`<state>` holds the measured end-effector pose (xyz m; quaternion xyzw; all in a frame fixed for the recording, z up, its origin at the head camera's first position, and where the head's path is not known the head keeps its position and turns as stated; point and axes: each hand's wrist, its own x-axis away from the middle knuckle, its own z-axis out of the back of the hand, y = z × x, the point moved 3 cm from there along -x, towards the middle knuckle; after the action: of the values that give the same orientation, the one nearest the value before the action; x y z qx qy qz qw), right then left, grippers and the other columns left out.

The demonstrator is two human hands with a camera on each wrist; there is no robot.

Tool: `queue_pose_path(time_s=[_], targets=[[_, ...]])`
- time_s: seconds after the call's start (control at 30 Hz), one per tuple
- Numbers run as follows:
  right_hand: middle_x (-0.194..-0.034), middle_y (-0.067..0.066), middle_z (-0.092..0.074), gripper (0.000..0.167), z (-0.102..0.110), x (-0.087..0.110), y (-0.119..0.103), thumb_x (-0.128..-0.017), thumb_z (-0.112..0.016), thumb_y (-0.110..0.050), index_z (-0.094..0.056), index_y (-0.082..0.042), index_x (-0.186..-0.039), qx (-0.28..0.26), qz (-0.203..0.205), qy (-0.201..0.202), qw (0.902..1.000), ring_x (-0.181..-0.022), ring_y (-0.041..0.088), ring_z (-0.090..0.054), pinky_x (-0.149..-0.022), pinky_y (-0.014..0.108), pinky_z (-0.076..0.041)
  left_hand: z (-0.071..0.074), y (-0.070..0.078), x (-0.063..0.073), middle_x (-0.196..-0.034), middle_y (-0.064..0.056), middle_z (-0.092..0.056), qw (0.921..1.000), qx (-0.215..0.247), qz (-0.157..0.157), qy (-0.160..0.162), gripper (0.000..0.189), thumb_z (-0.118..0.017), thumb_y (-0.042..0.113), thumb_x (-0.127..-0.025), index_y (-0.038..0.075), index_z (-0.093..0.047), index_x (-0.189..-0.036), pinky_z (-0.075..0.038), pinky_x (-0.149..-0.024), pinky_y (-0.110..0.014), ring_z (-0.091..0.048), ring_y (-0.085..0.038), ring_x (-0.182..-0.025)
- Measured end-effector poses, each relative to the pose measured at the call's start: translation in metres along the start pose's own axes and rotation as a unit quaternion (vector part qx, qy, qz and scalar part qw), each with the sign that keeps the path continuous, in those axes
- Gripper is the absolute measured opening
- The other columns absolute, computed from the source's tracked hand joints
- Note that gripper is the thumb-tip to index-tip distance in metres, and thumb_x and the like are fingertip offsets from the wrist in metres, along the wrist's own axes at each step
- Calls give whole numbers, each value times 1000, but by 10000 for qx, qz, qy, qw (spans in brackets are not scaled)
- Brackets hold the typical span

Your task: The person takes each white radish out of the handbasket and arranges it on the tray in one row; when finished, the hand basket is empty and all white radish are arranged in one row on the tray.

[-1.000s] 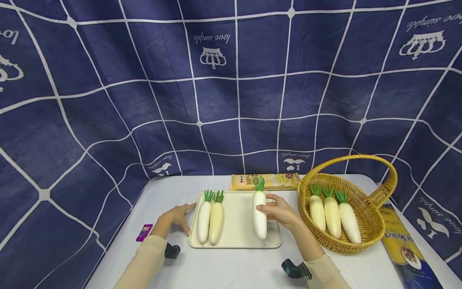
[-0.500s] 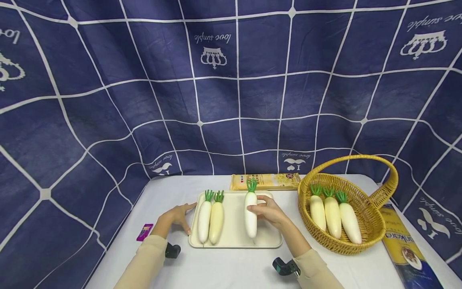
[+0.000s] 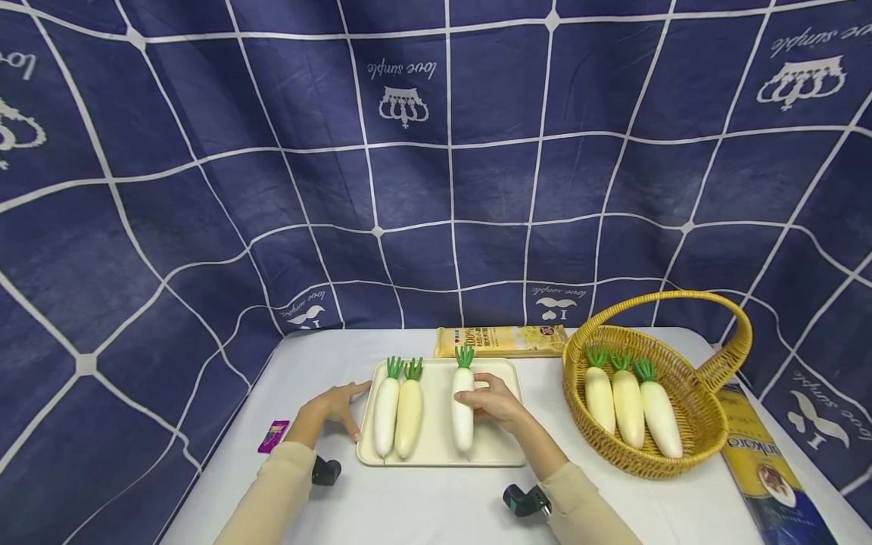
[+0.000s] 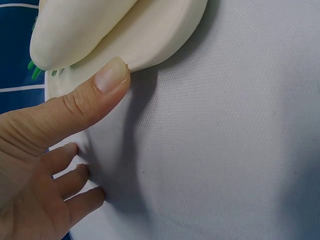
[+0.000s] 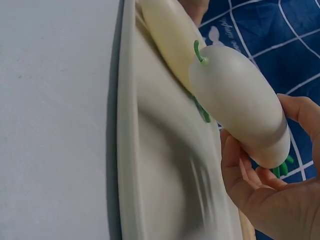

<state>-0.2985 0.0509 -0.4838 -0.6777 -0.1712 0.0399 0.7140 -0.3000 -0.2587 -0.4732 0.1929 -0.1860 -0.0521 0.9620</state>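
Observation:
My right hand point(image 3: 496, 401) grips a white radish point(image 3: 463, 416) with green leaves, thumb on one side and fingers on the other. In the right wrist view this white radish point(image 5: 240, 102) is tilted over the tray, its thin root tip toward the camera. Two more radishes, one white point(image 3: 385, 418) and one yellowish point(image 3: 409, 420), lie side by side at the left of the cream tray point(image 3: 436, 461). At the tray's left edge rests my left hand point(image 3: 335, 409), fingers spread. Its thumb point(image 4: 111, 76) touches the rim in the left wrist view, while the other fingers hang beside it.
A wicker basket point(image 3: 708, 431) with a tall handle stands at the right, holding several radishes. Behind the tray lies a yellow food packet point(image 3: 500, 342). A blue and yellow bag point(image 3: 770, 469) is right of the basket, and a small purple packet point(image 3: 273, 437) lies far left.
The right hand has carried the white radish leftward over the tray and a little lower, toward the two lying there. My left hand has stayed at the tray's edge.

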Motion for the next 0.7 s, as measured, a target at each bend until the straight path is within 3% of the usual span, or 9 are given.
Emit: queue_pose_path(time_s=[0.23, 0.5, 0.7], targets=[[-98, 16, -67, 70, -12, -6, 5, -74, -72, -15, -36, 10, -130, 393, -104, 29, 9992, -70, 15, -62, -64, 27, -54, 1, -1, 1, -145, -31, -30, 10000, -51, 58, -24, 112, -91, 21, -47, 15, -37, -145, -27, -103, -66, -30, -53, -130], [-94, 17, -67, 71, -28, -12, 8, -72, -73, -11, -34, 13, -127, 489, -59, -54, 9988, -64, 14, -60, -58, 25, -54, 1, -1, 0, -145, -32, -29, 10000, -53, 24, -45, 112, -91, 21, -47, 14, -36, -145, -27, -104, -66, -30, -53, -130], [-96, 19, -64, 69, -37, -19, 11, -69, -75, -11, -38, 12, -123, 575, -179, 173, 9980, -59, 13, -59, -55, 25, -55, 1, 0, 1, -145, -32, -29, 10000, -48, 10, -65, 112, -91, 20, -48, 14, -36, -145, -27, -103, -67, -29, -54, -129]])
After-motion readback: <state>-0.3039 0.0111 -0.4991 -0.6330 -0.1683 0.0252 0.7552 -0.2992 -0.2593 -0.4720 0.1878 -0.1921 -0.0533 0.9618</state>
